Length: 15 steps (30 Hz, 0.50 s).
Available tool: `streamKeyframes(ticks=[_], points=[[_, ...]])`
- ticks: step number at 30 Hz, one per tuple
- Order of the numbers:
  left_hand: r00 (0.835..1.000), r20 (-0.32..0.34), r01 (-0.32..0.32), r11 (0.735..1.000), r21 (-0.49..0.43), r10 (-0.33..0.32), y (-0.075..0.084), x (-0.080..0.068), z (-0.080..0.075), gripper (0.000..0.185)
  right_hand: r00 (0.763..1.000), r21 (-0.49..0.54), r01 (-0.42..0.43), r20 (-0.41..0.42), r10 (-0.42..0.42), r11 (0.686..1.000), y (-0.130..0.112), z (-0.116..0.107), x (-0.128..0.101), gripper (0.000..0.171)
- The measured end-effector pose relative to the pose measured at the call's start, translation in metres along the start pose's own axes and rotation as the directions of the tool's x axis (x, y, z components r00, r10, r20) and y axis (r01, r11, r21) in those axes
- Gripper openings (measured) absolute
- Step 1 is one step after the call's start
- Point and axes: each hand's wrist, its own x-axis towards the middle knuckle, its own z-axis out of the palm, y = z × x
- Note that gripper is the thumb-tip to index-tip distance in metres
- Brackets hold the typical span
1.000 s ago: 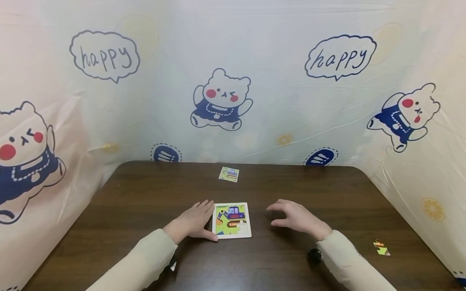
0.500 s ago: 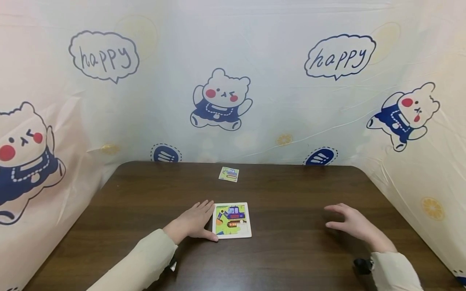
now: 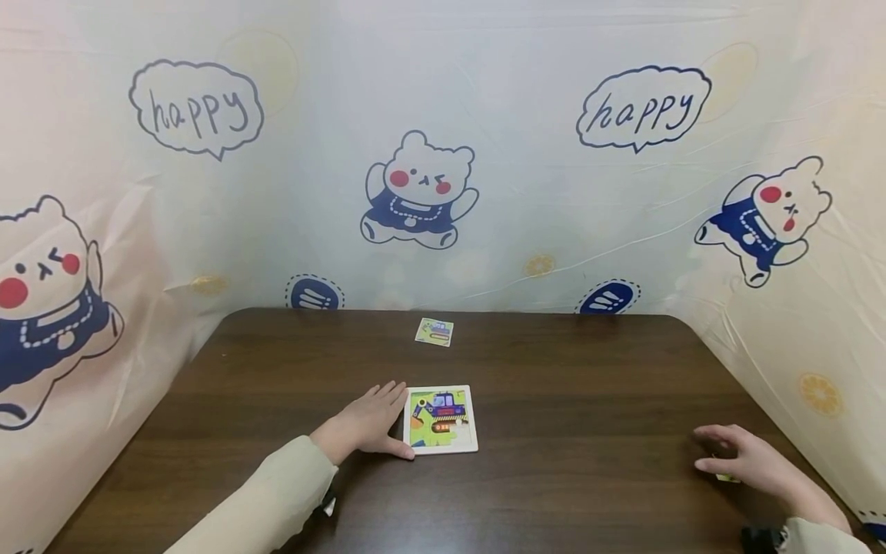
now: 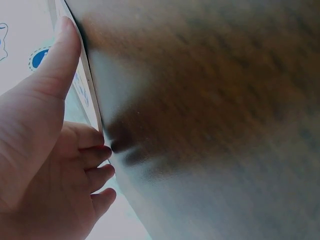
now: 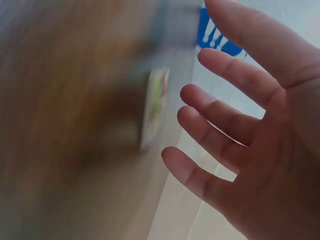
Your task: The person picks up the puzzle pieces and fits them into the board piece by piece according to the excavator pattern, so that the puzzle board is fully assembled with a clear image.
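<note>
A small white-framed puzzle board (image 3: pixel 441 419) with an excavator picture lies at the middle of the dark wooden table (image 3: pixel 554 385). My left hand (image 3: pixel 367 422) rests flat beside the board's left edge, its thumb (image 4: pixel 57 60) along the frame (image 4: pixel 90 95). My right hand (image 3: pixel 751 460) hovers with spread fingers over a loose puzzle piece (image 3: pixel 727 478) near the table's right edge. That piece (image 5: pixel 155 107) shows blurred just beyond the fingers (image 5: pixel 220 120) in the right wrist view. Nothing is held in either hand.
A small picture card (image 3: pixel 434 332) lies near the table's far edge. A cartoon-bear printed sheet (image 3: pixel 443 154) walls the table on the back and both sides. A dark band (image 3: pixel 761 535) sits at my right wrist.
My right hand has swept from beside the puzzle board rightward and toward me to the loose piece at the right edge. The left hand and board have stayed still.
</note>
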Motion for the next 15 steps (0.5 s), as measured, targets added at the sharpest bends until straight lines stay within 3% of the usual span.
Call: streamKeyframes(ticks=[5, 9, 15], points=[[1.0, -0.002, 0.0, 1.0, -0.003, 0.0, 0.0, 0.0, 0.0, 0.103, 0.995, -0.071, 0.086, -0.035, -0.089, 0.994, 0.023, 0.0, -0.009, 0.034], [1.0, -0.001, -0.001, 1.0, -0.009, 0.001, 0.0, -0.001, 0.0, 0.103, 0.985, -0.039, 0.163, -0.047, -0.164, 0.986, 0.036, 0.002, -0.013, 0.023], [1.0, -0.001, -0.005, 1.0, -0.013, 0.005, 0.001, -0.001, -0.001, 0.103, 0.973, 0.013, 0.222, -0.072, -0.22, 0.975, 0.042, 0.003, -0.015, 0.022]])
